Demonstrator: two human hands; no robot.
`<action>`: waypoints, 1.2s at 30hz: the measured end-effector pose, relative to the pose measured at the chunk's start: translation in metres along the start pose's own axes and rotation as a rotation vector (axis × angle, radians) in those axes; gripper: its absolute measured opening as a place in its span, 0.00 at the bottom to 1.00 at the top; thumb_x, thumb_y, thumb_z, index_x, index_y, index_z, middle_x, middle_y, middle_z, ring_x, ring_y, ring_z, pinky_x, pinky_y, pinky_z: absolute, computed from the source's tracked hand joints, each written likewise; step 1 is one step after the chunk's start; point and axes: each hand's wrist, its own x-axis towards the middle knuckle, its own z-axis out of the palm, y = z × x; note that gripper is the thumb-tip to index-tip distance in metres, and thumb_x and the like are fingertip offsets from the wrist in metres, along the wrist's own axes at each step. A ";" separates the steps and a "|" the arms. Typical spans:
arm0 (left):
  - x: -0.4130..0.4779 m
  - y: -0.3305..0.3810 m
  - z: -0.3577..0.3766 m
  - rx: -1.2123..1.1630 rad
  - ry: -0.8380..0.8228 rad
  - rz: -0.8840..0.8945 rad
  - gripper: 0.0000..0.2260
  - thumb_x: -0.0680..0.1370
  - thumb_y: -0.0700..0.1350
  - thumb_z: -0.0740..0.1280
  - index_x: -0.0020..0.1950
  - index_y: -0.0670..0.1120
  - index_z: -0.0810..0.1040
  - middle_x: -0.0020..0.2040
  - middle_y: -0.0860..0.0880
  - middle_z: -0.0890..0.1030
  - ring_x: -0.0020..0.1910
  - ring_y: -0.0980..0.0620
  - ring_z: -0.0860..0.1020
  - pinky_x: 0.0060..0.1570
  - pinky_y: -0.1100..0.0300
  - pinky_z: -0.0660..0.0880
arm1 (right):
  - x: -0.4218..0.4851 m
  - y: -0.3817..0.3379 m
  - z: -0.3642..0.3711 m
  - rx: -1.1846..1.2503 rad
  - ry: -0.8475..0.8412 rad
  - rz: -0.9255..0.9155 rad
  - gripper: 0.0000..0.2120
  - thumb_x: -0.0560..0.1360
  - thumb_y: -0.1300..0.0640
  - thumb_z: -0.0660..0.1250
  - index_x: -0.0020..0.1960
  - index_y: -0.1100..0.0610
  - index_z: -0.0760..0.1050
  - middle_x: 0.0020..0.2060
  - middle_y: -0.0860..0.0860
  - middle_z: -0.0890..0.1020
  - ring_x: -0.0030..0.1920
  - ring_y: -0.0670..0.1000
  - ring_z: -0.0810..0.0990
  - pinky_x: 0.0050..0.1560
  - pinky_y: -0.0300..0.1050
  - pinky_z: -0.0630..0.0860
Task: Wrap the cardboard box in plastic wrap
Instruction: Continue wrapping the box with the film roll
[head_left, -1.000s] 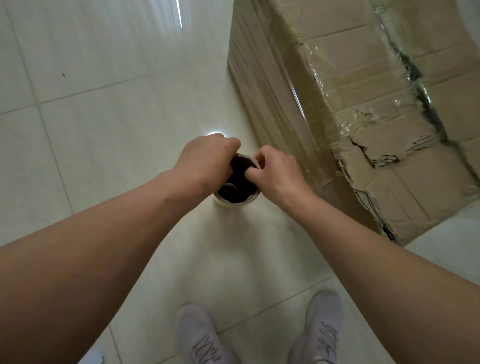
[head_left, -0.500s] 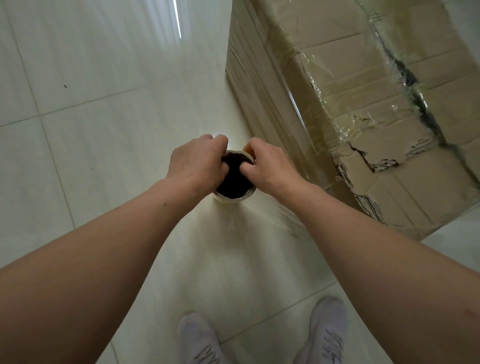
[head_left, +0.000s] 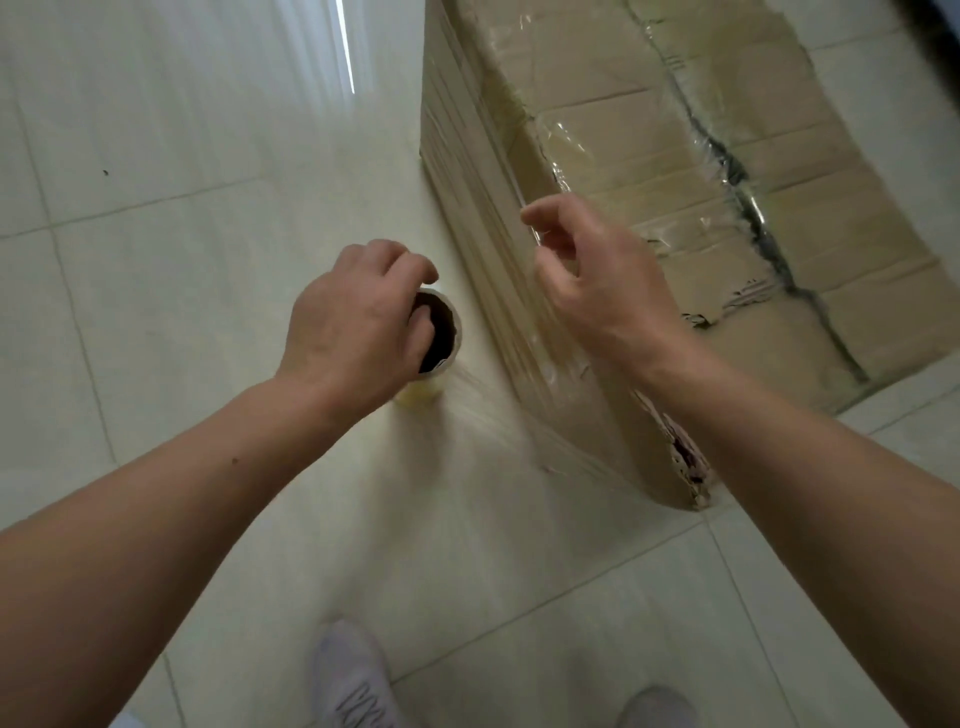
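Cardboard box (head_left: 649, 130): brown corrugated, top flaps creased and torn, on the glossy tiled floor (head_left: 156, 260) at 1 o'clock. Its side face is under wrinkled clear film. Plastic wrap roll (head_left: 422, 396): cylinder on a cardboard core, near centre, at the box's 9 o'clock. A taut film sheet (head_left: 493, 415) joins it to the box's near corner.

Left hand (head_left: 358, 322): fingers hooked into the core, grasping its rim. Right hand (head_left: 587, 280): fingers half-curled, released, at the wrapped edge; contact unclear.

The only camera, worn on the head, looks steeply down and a little forward, close above the left hand (head_left: 353, 322) and right hand (head_left: 597, 280) in the centre of the frame, with the cardboard box (head_left: 649, 130) at upper right and a shoe (head_left: 358, 680) at the bottom edge.
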 end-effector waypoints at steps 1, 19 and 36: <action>-0.003 0.012 0.001 0.012 0.026 0.102 0.12 0.73 0.41 0.67 0.56 0.42 0.78 0.56 0.43 0.78 0.53 0.41 0.76 0.40 0.53 0.73 | -0.003 0.006 -0.008 -0.030 0.024 -0.034 0.14 0.78 0.62 0.60 0.63 0.57 0.73 0.55 0.49 0.78 0.51 0.43 0.73 0.53 0.37 0.72; -0.067 0.268 0.124 0.067 -0.112 0.958 0.13 0.72 0.41 0.62 0.54 0.44 0.78 0.57 0.41 0.79 0.54 0.43 0.77 0.57 0.51 0.67 | -0.129 0.223 -0.103 -0.178 0.496 0.031 0.15 0.75 0.60 0.60 0.59 0.65 0.74 0.57 0.60 0.77 0.60 0.58 0.75 0.62 0.45 0.67; -0.049 0.265 0.283 0.611 -0.104 1.133 0.17 0.65 0.43 0.67 0.51 0.38 0.83 0.55 0.38 0.81 0.56 0.40 0.78 0.61 0.46 0.64 | -0.143 0.398 0.012 0.805 0.726 0.746 0.22 0.78 0.48 0.60 0.70 0.53 0.63 0.67 0.51 0.69 0.63 0.52 0.72 0.64 0.53 0.72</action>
